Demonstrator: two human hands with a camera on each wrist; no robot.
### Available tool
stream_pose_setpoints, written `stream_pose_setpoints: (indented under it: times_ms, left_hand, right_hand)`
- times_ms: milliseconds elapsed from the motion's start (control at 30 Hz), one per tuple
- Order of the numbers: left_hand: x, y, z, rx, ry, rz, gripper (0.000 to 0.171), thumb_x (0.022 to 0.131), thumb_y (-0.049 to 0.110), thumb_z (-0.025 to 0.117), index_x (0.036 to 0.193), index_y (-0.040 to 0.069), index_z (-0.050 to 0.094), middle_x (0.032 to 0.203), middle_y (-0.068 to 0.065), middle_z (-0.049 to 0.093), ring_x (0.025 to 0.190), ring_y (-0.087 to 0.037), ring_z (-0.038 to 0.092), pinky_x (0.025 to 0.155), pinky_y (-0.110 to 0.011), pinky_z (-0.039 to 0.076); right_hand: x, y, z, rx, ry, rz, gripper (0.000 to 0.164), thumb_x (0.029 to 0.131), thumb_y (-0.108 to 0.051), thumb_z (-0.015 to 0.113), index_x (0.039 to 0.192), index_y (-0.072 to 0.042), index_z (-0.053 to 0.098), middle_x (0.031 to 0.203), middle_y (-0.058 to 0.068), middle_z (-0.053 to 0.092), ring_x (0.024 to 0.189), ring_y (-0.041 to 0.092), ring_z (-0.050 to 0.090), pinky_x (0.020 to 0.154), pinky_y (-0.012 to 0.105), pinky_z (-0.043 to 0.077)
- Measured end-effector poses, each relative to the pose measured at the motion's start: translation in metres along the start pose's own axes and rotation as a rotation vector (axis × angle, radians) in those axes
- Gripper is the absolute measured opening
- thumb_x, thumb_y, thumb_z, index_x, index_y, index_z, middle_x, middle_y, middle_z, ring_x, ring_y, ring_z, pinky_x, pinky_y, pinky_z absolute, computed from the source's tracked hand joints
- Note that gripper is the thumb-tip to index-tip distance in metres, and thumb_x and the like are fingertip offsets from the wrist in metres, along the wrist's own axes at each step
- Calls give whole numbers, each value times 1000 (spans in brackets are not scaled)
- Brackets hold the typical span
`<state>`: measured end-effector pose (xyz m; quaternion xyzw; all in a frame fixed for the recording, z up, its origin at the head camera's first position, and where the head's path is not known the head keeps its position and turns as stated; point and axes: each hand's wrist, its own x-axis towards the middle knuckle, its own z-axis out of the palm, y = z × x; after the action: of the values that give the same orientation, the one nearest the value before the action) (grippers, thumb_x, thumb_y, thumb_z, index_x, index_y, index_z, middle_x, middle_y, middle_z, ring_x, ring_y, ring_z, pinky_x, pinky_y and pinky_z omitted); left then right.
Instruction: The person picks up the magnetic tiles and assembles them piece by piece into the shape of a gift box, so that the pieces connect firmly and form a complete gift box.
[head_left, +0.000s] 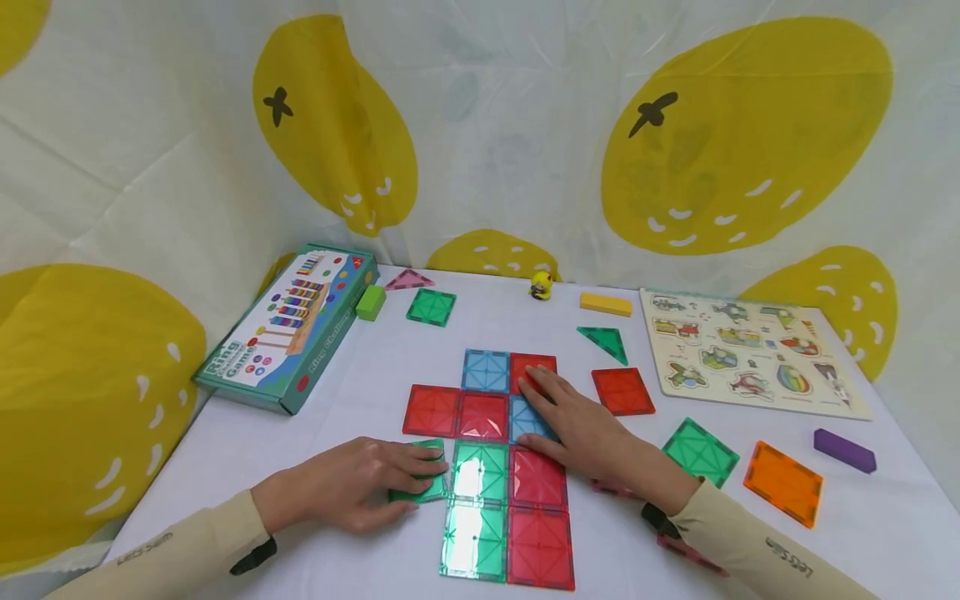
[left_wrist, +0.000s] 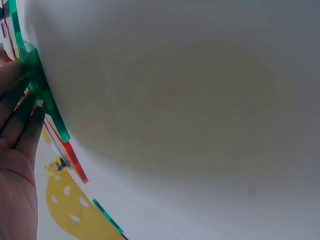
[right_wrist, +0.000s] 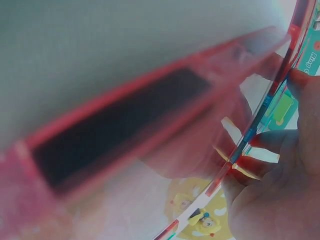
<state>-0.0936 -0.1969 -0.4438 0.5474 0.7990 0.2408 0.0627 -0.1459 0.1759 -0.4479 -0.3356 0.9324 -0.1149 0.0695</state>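
Flat translucent magnetic tiles lie joined edge to edge mid-table. My left hand (head_left: 360,483) rests its extended fingers on a green square tile (head_left: 428,497), at the left side of another green tile (head_left: 481,471). In the left wrist view, the fingers lie along that tile's far face. My right hand (head_left: 588,421) lies spread over the joined tiles, fingertips on the top red tile (head_left: 538,361) and thumb near the lower edge of a blue tile (head_left: 528,421). Other joined tiles include a blue one (head_left: 485,369) and a red one (head_left: 432,410).
Loose at right are a red tile (head_left: 623,392), green tile (head_left: 697,450) and orange tile (head_left: 783,483). Pink tiles (head_left: 692,555) lie partly under my right forearm. A puzzle board (head_left: 757,354), purple block (head_left: 845,451), boxed ring game (head_left: 292,325) and yellow figurine (head_left: 541,286) stand around.
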Motion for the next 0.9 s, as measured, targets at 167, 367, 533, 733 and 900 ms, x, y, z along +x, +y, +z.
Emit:
stream_pose_setpoints:
  times_ms: [167, 367, 533, 733, 900]
  left_hand:
    - [9, -5, -1, -18, 3, 29, 32, 101, 22, 71, 130, 10, 77, 144, 1, 64, 136, -15, 57, 106, -36, 50]
    - [10, -7, 3, -8, 55, 50, 34, 98, 17, 75, 131, 8, 76, 144, 0, 65, 136, -16, 58, 106, -35, 50]
    - [11, -8, 1, 43, 138, 20, 42, 96, 19, 80, 135, 8, 73, 146, -2, 64, 137, -18, 57, 105, -36, 51]
    - [24, -13, -11, 81, 97, -57, 55, 96, 29, 81, 144, 6, 66, 152, -6, 59, 142, -24, 52, 105, -42, 52]
    - [40, -19, -15, 82, 43, -99, 70, 96, 40, 79, 153, 5, 56, 160, -7, 50, 149, -28, 42, 109, -44, 49]
  right_hand:
    - [0, 0, 1, 2, 1, -7, 94, 99, -62, 66, 168, -10, 29, 173, 13, 20, 155, 33, 24, 97, 45, 58]
    - [0, 0, 1, 1, -5, -7, 94, 99, -62, 64, 168, -10, 28, 173, 13, 20, 155, 34, 23, 98, 45, 58]
    - [-1, 1, -1, -1, 3, 0, 93, 99, -61, 65, 168, -10, 28, 174, 13, 20, 156, 34, 23, 99, 46, 57]
    - [-1, 1, -2, -2, -11, 3, 94, 99, -62, 65, 168, -11, 28, 173, 13, 20, 155, 34, 23, 98, 45, 58]
    - [1, 0, -3, -11, -16, -2, 93, 98, -61, 66, 167, -11, 30, 172, 13, 23, 155, 34, 26, 98, 46, 58]
